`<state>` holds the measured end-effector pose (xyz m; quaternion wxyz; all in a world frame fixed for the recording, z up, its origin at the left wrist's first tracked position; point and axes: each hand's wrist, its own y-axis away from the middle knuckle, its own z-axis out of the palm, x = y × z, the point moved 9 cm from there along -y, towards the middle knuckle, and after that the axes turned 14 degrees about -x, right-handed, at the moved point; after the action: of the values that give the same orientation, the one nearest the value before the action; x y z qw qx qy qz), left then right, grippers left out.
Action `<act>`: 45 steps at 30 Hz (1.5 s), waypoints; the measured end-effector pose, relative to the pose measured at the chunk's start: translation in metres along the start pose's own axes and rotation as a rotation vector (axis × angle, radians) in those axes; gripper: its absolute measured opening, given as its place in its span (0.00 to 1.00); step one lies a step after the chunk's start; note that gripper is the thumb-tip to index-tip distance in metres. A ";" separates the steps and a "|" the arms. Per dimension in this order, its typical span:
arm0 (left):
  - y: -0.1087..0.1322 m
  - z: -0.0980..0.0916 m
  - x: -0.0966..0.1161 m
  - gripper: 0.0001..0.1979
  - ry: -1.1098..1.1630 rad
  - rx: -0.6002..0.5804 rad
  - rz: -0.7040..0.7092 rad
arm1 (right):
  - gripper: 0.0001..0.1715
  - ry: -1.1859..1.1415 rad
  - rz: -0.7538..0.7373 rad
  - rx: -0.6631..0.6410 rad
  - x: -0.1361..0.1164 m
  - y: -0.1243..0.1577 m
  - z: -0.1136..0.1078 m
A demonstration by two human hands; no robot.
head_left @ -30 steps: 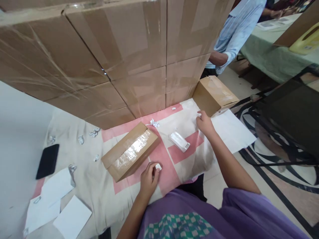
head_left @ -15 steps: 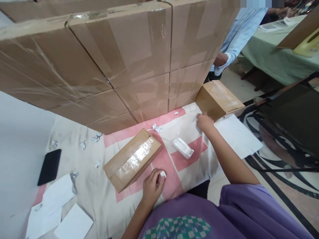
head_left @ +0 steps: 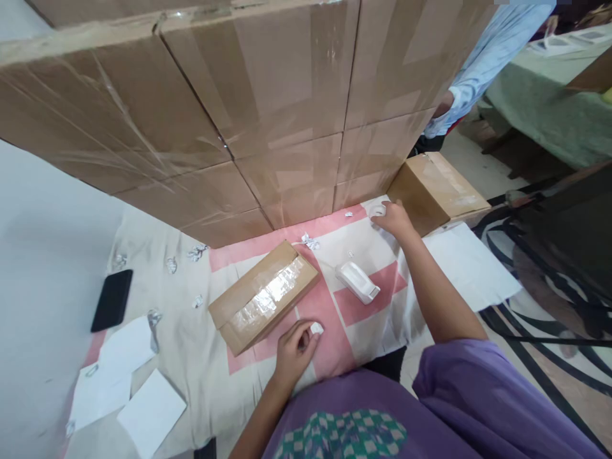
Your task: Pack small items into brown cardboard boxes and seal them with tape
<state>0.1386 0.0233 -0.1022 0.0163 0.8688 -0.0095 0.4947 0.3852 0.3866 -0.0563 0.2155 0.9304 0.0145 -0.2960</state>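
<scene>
My left hand (head_left: 294,352) is closed, pinching a small white piece (head_left: 316,328) between thumb and fingertips, just above the cloth near its front edge. My right hand (head_left: 394,218) reaches to the far right of the cloth. Its fingers grip the rim of a pale roll of tape (head_left: 377,210) lying there, partly hidden by the hand. Between the two hands lies a white plastic device (head_left: 357,282). Left of it, a taped cardboard box (head_left: 264,296) rests at an angle. Crumpled scraps (head_left: 310,241) lie behind that box.
A wall of stacked cartons (head_left: 282,76) stands along the back. Another carton (head_left: 444,185) is at the right, beside a white sheet (head_left: 471,264). A black phone (head_left: 112,299) and white papers (head_left: 152,411) lie at the left. A person's sleeve (head_left: 502,57) shows behind the cartons.
My right hand has moved onto the roll of tape, which lay just beyond its fingers before. My left hand keeps its pinch on the white piece. The view has shifted slightly.
</scene>
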 end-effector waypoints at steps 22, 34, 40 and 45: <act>-0.013 -0.074 0.119 0.08 0.014 0.245 0.092 | 0.26 -1.211 -0.659 -1.109 -0.105 0.243 0.161; -0.011 -0.075 0.102 0.09 0.073 0.206 0.057 | 0.25 -1.160 -0.692 -1.025 -0.112 0.250 0.156; -0.012 -0.074 0.101 0.09 0.110 0.165 0.109 | 0.26 -1.111 -0.768 -0.998 -0.115 0.252 0.152; -0.009 -0.076 0.103 0.05 0.085 0.122 0.113 | 0.32 -0.948 -0.748 -0.936 -0.108 0.251 0.155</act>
<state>0.1260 0.0355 0.0253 -0.0641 0.8445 -0.0276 0.5310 0.2508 0.1062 -0.0115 0.4558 0.4488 0.3586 -0.6799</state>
